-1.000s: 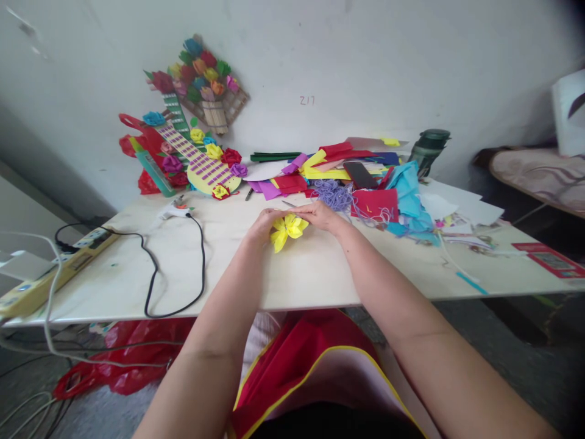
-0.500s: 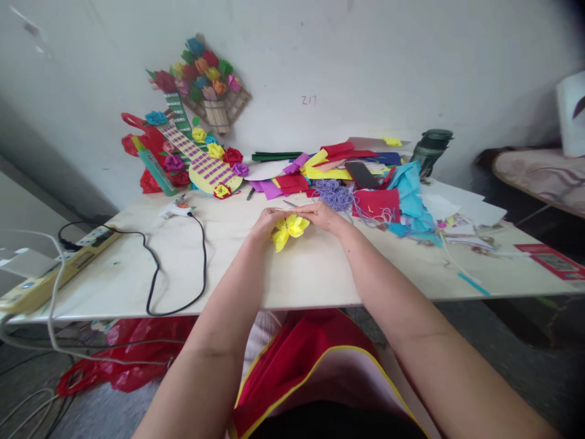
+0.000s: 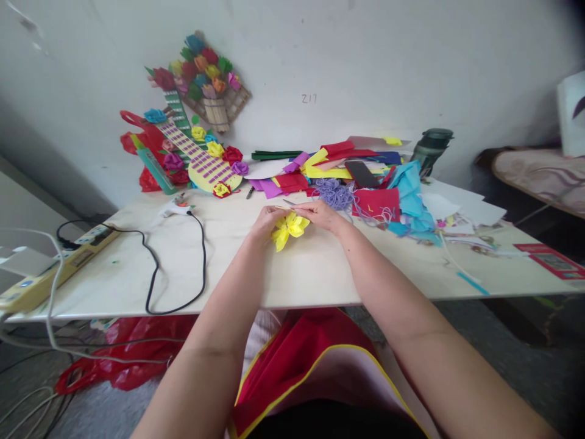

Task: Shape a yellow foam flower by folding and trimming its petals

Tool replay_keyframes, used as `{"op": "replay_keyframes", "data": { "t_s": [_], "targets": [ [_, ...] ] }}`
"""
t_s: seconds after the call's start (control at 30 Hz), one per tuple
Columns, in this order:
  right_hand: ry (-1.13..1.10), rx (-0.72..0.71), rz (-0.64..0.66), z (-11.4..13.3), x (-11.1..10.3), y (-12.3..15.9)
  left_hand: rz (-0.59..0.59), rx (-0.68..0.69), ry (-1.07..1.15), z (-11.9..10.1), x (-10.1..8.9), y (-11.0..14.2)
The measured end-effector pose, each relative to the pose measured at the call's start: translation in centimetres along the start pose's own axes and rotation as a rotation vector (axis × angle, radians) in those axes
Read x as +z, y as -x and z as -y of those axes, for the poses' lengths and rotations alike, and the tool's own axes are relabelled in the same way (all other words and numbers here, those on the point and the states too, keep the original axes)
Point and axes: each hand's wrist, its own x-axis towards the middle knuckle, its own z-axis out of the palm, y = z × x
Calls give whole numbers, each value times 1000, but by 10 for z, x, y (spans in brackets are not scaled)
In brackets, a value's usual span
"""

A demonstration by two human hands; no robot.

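A yellow paper flower [image 3: 291,229], its petals spread, is held just above the white table between my two hands. My left hand [image 3: 265,222] is closed at the flower's left and upper edge. From the other side, my right hand [image 3: 320,213] pinches the flower's upper right edge, fingers pointing left. A thin pointed grey piece [image 3: 289,202] shows just beyond the right fingertips; whether it is held or lies on the table I cannot tell. My hands hide the back of the flower.
A purple yarn tangle [image 3: 336,194], coloured paper sheets [image 3: 329,160] and a dark phone [image 3: 361,175] lie beyond my hands. A white glue gun [image 3: 176,209] with a black cord and a power strip [image 3: 82,256] are left. A dark bottle [image 3: 432,152] stands back right.
The camera view has shifted very slightly. Both hands stay around the yellow paper flower, with only tiny finger movement and a little more of the petals' middle showing.
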Motion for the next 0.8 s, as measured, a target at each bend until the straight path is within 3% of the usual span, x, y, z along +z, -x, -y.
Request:
{"op": "replay_keyframes", "data": {
  "t_s": [0.4, 0.8],
  "targets": [
    [139, -42, -6, -8, 1, -2, 30, 3, -65, -1, 2, 0],
    [-34, -9, -68, -11, 1, -7, 58, -20, -80, -2, 4, 3]
  ]
}}
